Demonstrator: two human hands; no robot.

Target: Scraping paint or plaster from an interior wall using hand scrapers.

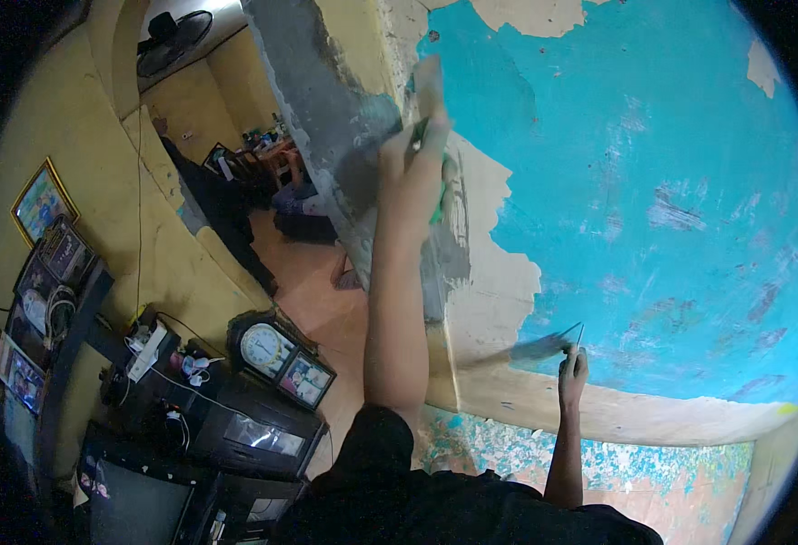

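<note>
My left hand (416, 157) is raised at the wall's corner edge, closed round a blurred flat scraper (429, 75) that points upward. Something green shows beside its fingers. Grey cement and cream filler meet at this corner, next to turquoise paint (644, 170) with ragged peeled borders. Lower right, my right hand (573, 368) holds a thin tool (581, 335) upright near the wall and casts a shadow on it; what kind of tool it is, I cannot tell.
Left of the corner, a doorway opens on a room with a tiled floor (324, 300) and a partly visible person. A wall clock (262, 349) stands on a dark cabinet by a television (141, 507). Framed pictures and cables are at the left. Paint flakes (617, 463) cover the floor below the wall.
</note>
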